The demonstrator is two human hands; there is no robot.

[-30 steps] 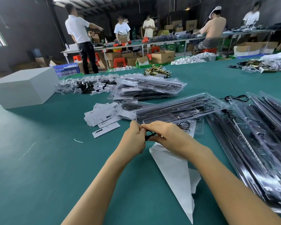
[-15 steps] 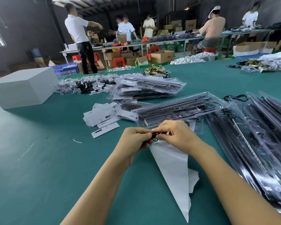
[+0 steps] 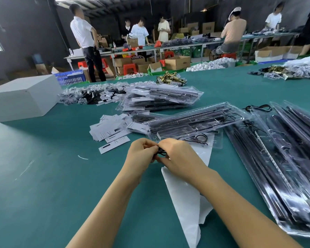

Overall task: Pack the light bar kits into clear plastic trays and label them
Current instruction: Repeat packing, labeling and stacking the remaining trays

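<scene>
My left hand (image 3: 141,154) and my right hand (image 3: 181,158) meet over the green table (image 3: 43,185), both pinching a small coiled black cable (image 3: 161,151) between their fingertips. Just beyond them lies an open clear plastic tray (image 3: 195,122) with black light bars and loose cables in it. A pile of white labels (image 3: 109,131) sits to the left of that tray. A stack of packed trays (image 3: 161,97) lies farther back. More trays with light bars (image 3: 284,158) spread along the right.
A white sheet (image 3: 186,197) lies under my right forearm. A white box (image 3: 23,97) stands at the far left. Bagged small parts (image 3: 89,94) and brass fittings (image 3: 170,77) lie at the back. Several people work at tables behind.
Both hands have stayed together on the black cable, working it between the fingers; they shifted slightly away from me, closer to the open tray.
</scene>
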